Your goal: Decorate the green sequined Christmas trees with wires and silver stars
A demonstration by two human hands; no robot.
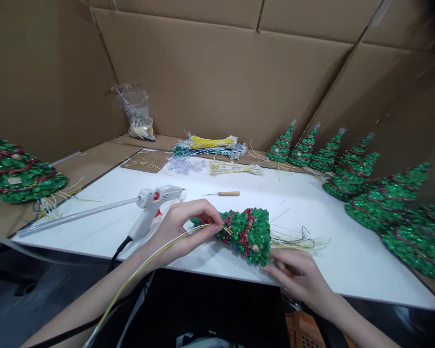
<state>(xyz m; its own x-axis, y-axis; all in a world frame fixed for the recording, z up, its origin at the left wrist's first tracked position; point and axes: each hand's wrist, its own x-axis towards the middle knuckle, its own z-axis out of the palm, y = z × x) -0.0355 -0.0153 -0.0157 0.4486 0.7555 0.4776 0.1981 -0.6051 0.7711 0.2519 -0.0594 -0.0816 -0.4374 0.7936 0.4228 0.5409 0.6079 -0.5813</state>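
A small green Christmas tree (259, 229) with red garlands lies on its side at the front of the white board, its base facing right. My left hand (188, 229) pinches a yellow and white wire (145, 263) against the tree's side; the wire trails back along my forearm. At the base, my right hand (299, 273) has its fingers curled by the rim, and what they grip is partly hidden. Loose thin wires (297, 240) spread out from the base to the right.
A white glue gun (150, 208) with a long glue stick lies left. Behind are a wooden-handled awl (229, 193), clear plastic pieces (188, 165), wire bundles (210, 147) and a plastic bag (139, 116). Several finished-looking trees (391, 195) line the right; another tree (20, 169) stands left.
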